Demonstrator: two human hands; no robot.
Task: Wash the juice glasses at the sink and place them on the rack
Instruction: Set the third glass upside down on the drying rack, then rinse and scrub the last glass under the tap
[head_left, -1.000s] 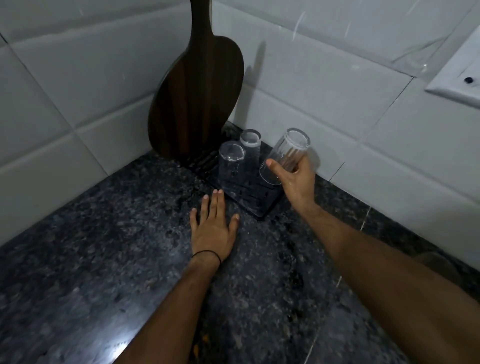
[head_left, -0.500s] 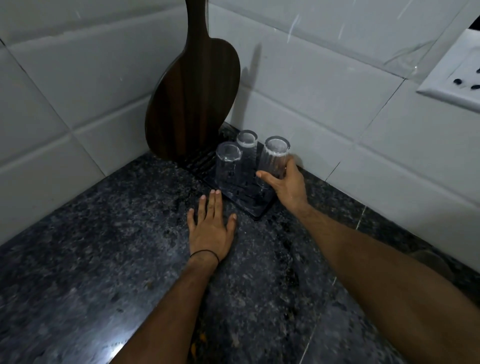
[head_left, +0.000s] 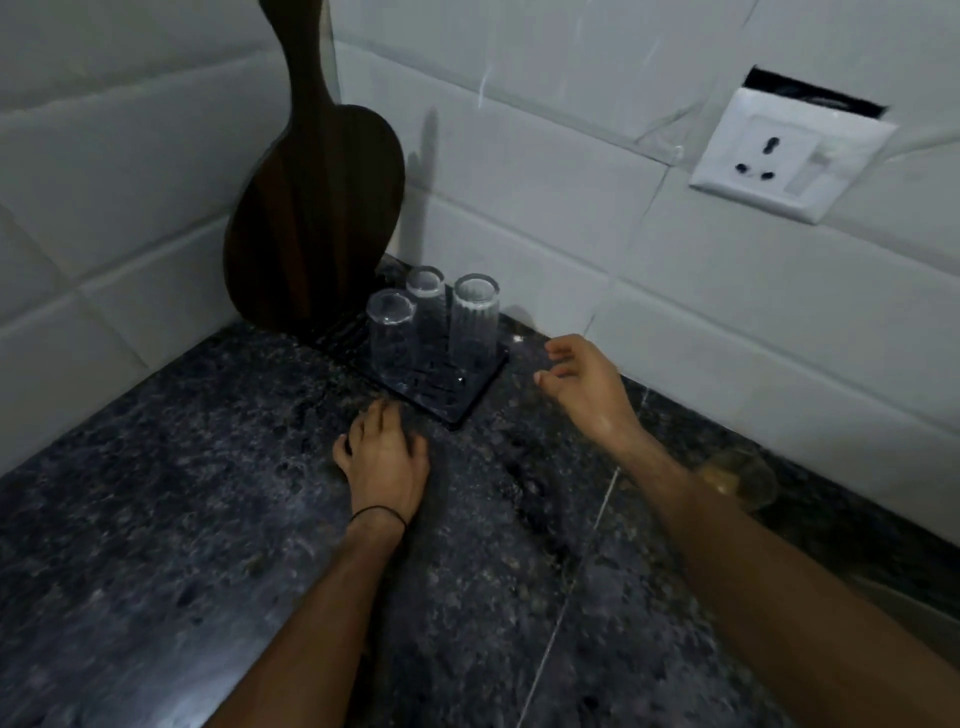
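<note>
Three clear juice glasses stand upside down on a black slatted rack (head_left: 470, 402) in the counter's corner: a ribbed glass (head_left: 474, 319) on the right, a smooth glass (head_left: 392, 335) in front left, and a third glass (head_left: 427, 291) behind. My right hand (head_left: 584, 382) hovers just right of the rack with fingers loosely curled, holding nothing. My left hand (head_left: 384, 457) rests on the dark granite counter (head_left: 182, 493) just in front of the rack, fingers slightly bent.
A dark wooden paddle board (head_left: 314, 208) leans upright against the tiled wall behind the rack. A white wall socket (head_left: 789, 153) sits at the upper right. A brownish glass object (head_left: 740, 480) lies on the counter beyond my right forearm.
My right hand set the ribbed glass upside down on the rack, let go and pulled back to the right. My left hand's fingers have curled a little.
</note>
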